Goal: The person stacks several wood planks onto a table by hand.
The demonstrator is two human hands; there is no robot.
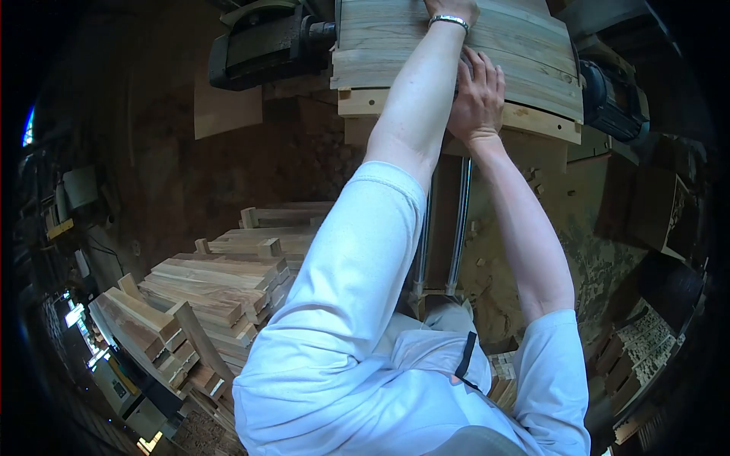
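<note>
Your pale shirt (357,334) fills the near part of the view, and both your arms run away from it toward the wooden panel (525,53) at the top. That panel, made of curved boards laid side by side, rests on a pale wooden frame (532,118) between two dark motors, one to the left (262,42) and one to the right (616,95).

Your right hand (477,95) lies flat on the panel, fingers spread wide and pointing away from you, palm pressed near its front edge; it grips nothing. Your left hand (450,7) reaches further across, beyond the metal wristband (449,20), and is cut off by the picture's edge, so you cannot tell whether it is spread or closed, only that it sits on or over the panel.

The boards' long axis runs left to right, across the line of your arms. The right hand is nearer to you, the left deeper in.

Stacked timber (220,292) lies on the floor well apart, to your left.
</note>
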